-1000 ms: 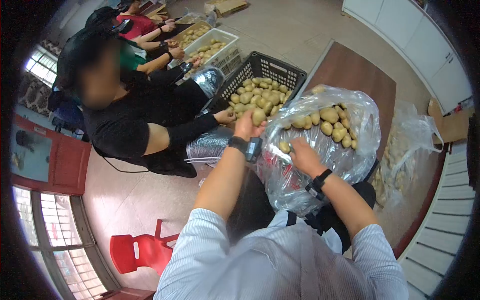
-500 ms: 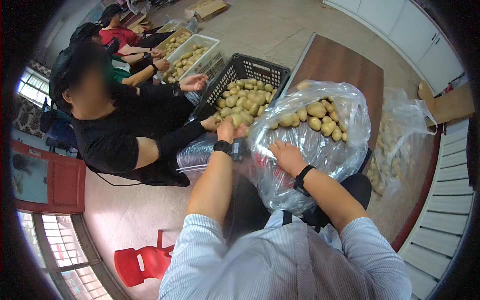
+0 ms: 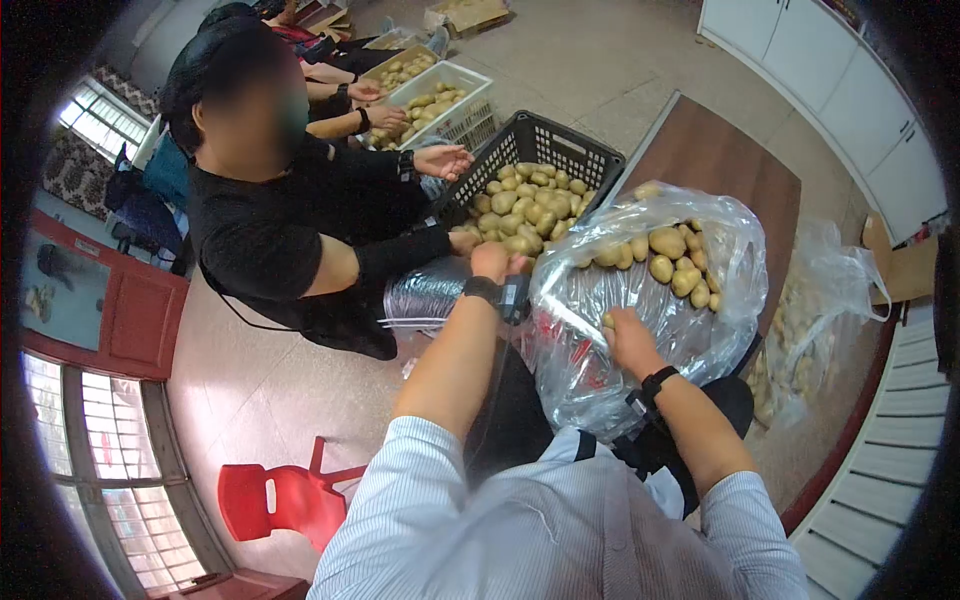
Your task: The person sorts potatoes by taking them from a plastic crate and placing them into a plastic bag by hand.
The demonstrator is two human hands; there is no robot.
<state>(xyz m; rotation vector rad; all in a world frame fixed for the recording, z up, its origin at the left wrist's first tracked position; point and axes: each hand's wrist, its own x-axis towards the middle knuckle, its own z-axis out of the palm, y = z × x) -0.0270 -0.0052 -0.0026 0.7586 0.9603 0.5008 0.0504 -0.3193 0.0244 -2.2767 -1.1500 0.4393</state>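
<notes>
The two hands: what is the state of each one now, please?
Left hand: by the black crate, grip cannot be told.
Right hand: closed, holding a potato.

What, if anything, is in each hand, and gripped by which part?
The right hand holds a potato; only a small part shows, so where it is gripped is hidden. Whether the left hand holds anything cannot be told.

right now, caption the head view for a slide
Left hand near black crate, right hand holding potato at plastic bag.

Brown tabletop (image 3: 725, 160), a clear plastic bag (image 3: 690, 345) partly on it
</notes>
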